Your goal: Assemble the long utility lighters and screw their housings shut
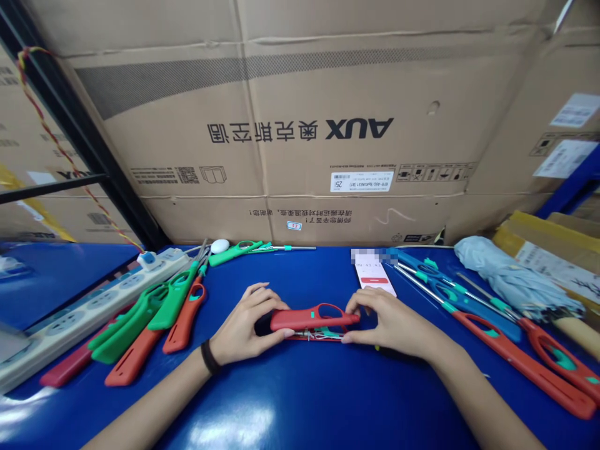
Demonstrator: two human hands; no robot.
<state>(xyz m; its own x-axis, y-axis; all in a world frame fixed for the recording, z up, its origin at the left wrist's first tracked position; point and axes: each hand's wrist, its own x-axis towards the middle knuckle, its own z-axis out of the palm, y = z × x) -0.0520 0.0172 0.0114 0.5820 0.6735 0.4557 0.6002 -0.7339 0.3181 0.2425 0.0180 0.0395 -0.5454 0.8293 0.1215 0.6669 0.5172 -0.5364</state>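
In the middle of the blue table, a red lighter casing (300, 317) lies crosswise between my hands. Its halves are parted along the near side, where thin white wires and a green piece (323, 333) show. My left hand (248, 325) pinches the casing's left end between thumb and fingers. My right hand (384, 322) grips the narrow right end, thumb at the lower half and fingers on the upper one. A black band is on my left wrist.
Green and red lighters (178, 297) and a white power strip (70, 319) lie left. A phone (374, 272) sits behind my right hand. Blue and red long-necked lighters (501, 340) and a folded umbrella (510, 275) are right. A large cardboard box (290, 81) stands behind.
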